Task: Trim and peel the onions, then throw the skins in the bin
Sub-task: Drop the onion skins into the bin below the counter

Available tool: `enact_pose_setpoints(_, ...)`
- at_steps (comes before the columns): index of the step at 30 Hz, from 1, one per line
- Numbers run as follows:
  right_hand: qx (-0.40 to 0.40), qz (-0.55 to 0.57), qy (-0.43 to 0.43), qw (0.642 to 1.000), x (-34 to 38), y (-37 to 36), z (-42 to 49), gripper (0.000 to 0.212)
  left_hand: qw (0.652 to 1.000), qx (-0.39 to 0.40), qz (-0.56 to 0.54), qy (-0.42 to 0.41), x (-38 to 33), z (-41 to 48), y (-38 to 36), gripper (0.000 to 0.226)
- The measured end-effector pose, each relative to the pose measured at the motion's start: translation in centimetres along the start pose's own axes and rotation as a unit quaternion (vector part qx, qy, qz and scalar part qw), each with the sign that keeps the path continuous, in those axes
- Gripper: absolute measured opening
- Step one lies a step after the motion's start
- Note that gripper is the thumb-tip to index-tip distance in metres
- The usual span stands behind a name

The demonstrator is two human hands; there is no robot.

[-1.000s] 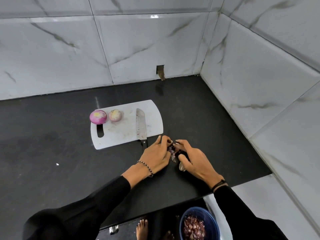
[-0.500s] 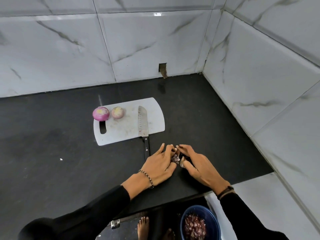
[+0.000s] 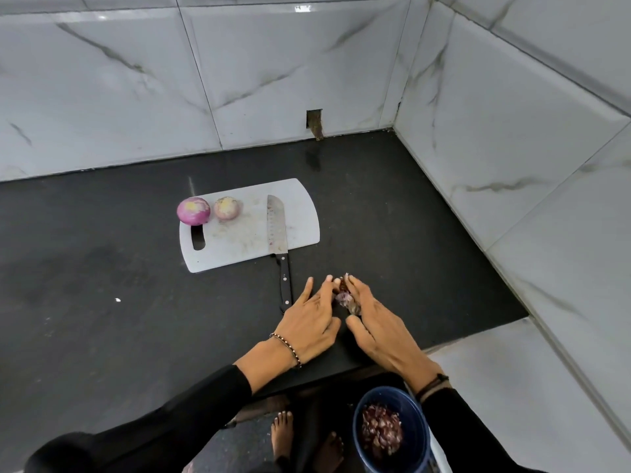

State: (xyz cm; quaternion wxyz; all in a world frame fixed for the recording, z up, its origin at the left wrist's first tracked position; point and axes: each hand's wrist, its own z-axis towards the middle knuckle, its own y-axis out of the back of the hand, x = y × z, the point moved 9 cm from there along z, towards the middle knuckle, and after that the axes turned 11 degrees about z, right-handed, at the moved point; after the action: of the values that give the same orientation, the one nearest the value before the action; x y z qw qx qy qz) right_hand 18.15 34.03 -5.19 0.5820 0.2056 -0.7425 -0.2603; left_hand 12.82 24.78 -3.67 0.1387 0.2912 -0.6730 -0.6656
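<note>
Two peeled onions, a purple one (image 3: 193, 210) and a paler one (image 3: 226, 208), sit at the far left of the white cutting board (image 3: 300, 220). A knife (image 3: 277, 233) lies across the board's right side, its black handle on the counter. My left hand (image 3: 310, 322) and my right hand (image 3: 377, 327) lie flat on the black counter, cupped together around a small heap of onion skins (image 3: 345, 299). The skins are pressed between the fingers of both hands. A blue bin (image 3: 415, 418) holding purple skins stands on the floor below the counter edge.
The black counter (image 3: 102, 302) runs left, with white marble tiles behind and on the right. A white speck (image 3: 117, 300) lies on the counter. The counter's front edge is just behind my wrists. Bare feet (image 3: 281, 435) stand on the floor beside the bin.
Both hands have flattened and drawn closer together, gathering the skins into a tighter heap between them. The view has shifted slightly; onions, board and knife stay put.
</note>
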Motion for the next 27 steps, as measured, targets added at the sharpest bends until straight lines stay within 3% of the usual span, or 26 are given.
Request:
enact_pose_setpoints(5,-0.043,-0.021,-0.017,0.999,-0.6,1.7,1.6,0.068,0.992,-0.058,-0.077,0.083,1.6,0.2,1.8,0.06)
enact_pose_setpoints(11,0.049,-0.13,0.102,0.985,1.8,-0.6,2.8,0.052,0.989,-0.051,-0.085,0.112,2.6,0.6,1.3,0.06)
enact_pose_setpoints(19,0.147,-0.203,0.09,0.964,0.9,-0.2,3.1,0.055,0.985,-0.03,-0.094,0.138,2.2,0.7,1.2,0.048)
enact_pose_setpoints(27,0.092,-0.213,0.137,0.963,1.2,0.2,1.9,0.063,0.982,-0.028,-0.113,0.146,1.8,0.7,1.2,0.048)
